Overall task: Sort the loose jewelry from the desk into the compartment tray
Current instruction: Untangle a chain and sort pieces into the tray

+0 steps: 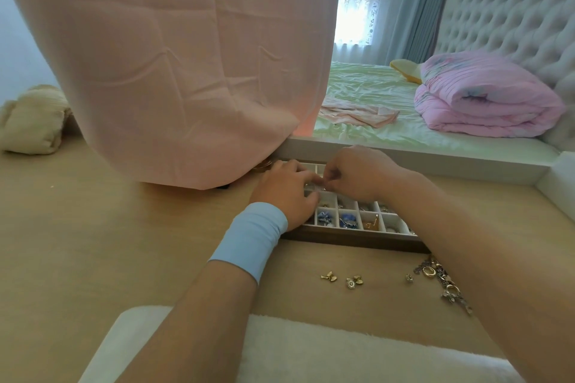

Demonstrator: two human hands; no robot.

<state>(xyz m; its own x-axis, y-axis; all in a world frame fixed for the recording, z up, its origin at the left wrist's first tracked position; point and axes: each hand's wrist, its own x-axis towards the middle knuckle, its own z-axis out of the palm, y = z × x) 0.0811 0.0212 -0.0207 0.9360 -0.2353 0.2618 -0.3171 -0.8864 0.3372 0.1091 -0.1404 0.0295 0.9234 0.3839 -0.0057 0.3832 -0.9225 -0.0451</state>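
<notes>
Over the compartment tray point(357, 235), left hand point(284, 193) and right hand point(357, 172) pinch together on something too small to identify. Several near compartments hold pieces; loose jewelry point(441, 281) remains on the desk point(124, 227) before the tray.

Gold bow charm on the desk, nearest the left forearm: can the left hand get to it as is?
Probably yes. The gold bow charm lies in the open on the desk; the left hand, at the tray, only needs to pull back.

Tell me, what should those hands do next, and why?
Probably lower the tiny piece pinched between the left hand and right hand into the tray below, then reach for the loose charms on the desk.
</notes>
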